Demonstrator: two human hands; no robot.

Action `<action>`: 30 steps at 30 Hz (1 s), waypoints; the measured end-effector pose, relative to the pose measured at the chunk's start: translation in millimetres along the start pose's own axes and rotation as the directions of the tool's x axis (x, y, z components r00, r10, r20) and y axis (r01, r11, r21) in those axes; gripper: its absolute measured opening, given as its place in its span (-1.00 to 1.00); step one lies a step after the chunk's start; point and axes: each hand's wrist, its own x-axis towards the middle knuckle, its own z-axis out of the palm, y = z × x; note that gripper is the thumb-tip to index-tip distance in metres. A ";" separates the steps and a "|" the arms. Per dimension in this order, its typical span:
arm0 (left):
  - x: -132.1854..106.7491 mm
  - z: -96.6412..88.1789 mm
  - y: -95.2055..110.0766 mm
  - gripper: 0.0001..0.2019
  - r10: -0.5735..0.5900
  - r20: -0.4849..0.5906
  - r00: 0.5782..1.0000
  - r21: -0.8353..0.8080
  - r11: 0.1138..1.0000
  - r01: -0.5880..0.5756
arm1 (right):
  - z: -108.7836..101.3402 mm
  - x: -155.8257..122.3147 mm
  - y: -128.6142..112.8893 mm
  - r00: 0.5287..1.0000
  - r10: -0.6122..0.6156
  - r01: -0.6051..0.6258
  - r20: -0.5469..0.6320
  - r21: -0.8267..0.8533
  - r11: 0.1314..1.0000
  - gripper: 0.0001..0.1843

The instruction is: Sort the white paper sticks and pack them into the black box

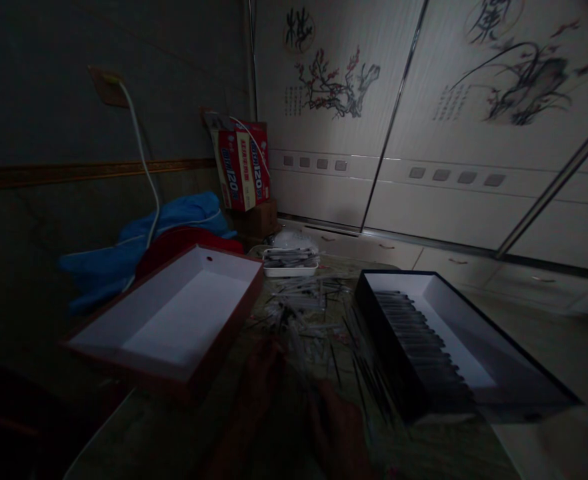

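The picture is dark. My right hand (pixel 338 421) is closed on a pale, slim pen-like tube (pixel 299 353) that points away from me over the table. My left hand (pixel 263 370) sits just to its left, fingers curled together near a cluster of dark-tipped pen pieces (pixel 283 315); what it pinches, if anything, is too dark to make out. Clear tubes (pixel 301 293) and thin dark rods (pixel 371 387) lie loose beyond and to the right of my hands. A dark-sided box (pixel 494 347) on the right holds a row of dark pens (pixel 419 333).
At left stands a reddish box (pixel 174 320) with a bare white inside. A white tray (pixel 290 272) of slim pieces is at the table's far end. Behind are blue cloth (pixel 179 217), a red-and-white carton (pixel 244 167), a white cable (pixel 141 147) and cabinet doors (pixel 319 190).
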 end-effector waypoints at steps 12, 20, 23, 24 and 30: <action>-11.7 8.9 13.8 -0.78 0.163 0.098 0.982 0.378 0.907 -0.188 | 1.0 0.5 1.3 0.998 0.052 -0.049 0.023 -0.109 0.993 -0.71; -13.2 10.1 3.0 -0.75 -0.064 0.215 0.975 0.006 0.998 0.065 | 13.5 -1.2 10.8 0.990 -0.139 0.136 0.014 -0.296 0.945 -0.80; -12.5 11.6 -0.8 -0.76 -0.126 0.228 0.966 -0.061 0.988 0.144 | 16.8 -3.5 11.5 0.984 -0.179 0.168 0.002 -0.356 0.919 -0.85; -12.2 11.7 -1.9 -0.77 -0.135 0.238 0.962 -0.064 0.986 0.154 | 17.6 -4.2 11.1 0.984 -0.177 0.162 -0.005 -0.371 0.914 -0.86; -11.2 9.8 -11.1 -0.76 -0.190 0.257 0.948 -0.107 0.969 0.223 | 21.9 -3.8 1.2 1.000 -0.016 0.011 -0.024 -0.170 0.985 -0.71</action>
